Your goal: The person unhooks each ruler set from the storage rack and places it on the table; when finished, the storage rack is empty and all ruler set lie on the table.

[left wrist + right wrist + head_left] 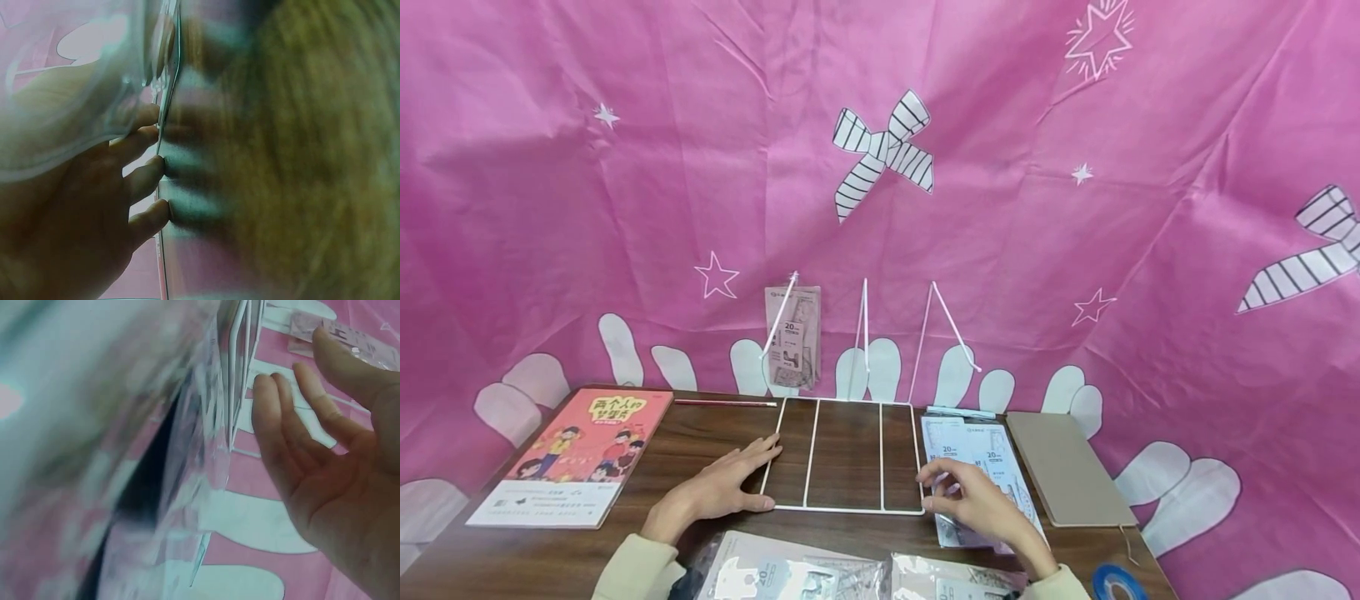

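Observation:
A white wire rack (882, 458) stands on the dark wooden table, its base flat and three prongs rising at the back. From the left prong hangs a clear package (805, 333) marked 20. My left hand (726, 483) rests palm down, its spread fingers and thumb at the left side of the base; the left wrist view shows the fingertips (160, 209) on the tabletop. At the right side of the base is my right hand (973, 500), fingers loosely bent and thumb apart, over a pair of flat packages (951, 433). The right wrist view shows nothing in its grasp.
More clear packages (741, 558) lie at the front edge between the forearms. A red-covered book (583, 446) is at left, a pencil (722, 403) behind it. On the right are a brown notebook (1067, 467), a light blue stick (961, 412) and blue tape (1099, 578). Pink cloth hangs behind.

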A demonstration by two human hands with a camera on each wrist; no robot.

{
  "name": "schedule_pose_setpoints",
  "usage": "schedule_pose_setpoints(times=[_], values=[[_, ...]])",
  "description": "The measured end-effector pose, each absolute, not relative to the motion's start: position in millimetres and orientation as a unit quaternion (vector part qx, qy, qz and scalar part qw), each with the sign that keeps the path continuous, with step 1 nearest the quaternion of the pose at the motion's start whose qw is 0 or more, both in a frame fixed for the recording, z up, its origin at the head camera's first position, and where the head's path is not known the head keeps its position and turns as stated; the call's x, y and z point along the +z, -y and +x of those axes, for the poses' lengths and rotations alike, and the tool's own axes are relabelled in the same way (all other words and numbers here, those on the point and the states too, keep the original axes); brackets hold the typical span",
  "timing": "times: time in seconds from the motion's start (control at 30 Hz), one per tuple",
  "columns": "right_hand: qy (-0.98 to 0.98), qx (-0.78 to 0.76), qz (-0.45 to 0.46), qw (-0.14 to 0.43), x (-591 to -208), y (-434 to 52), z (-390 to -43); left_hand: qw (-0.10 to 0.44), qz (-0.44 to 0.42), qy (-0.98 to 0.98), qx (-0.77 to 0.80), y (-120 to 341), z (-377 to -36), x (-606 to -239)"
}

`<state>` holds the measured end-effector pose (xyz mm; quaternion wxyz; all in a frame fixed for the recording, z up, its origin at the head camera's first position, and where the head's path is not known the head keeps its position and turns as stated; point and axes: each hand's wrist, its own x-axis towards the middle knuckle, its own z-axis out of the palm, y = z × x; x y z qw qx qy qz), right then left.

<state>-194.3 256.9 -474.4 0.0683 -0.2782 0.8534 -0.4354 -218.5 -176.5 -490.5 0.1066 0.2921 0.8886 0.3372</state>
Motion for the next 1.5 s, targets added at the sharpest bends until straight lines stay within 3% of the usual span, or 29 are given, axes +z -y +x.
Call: schedule_pose_setpoints(times=[0.37,0.73,1.5], values=[[-0.877,-0.408,-0.24,0.085,-476,-242,-202,0.11,0.288,-0.89,0.337,177,-219,-490],[-0.909,-0.327,-0.256,0.046,-481,-241,-205,0.105,0.287,-0.893,0.33,178,-220,-492],[-0.925,-0.299,-0.233,0.027,-481,-237,-202,0.109,0.279,-0.889,0.347,179,-218,-479]])
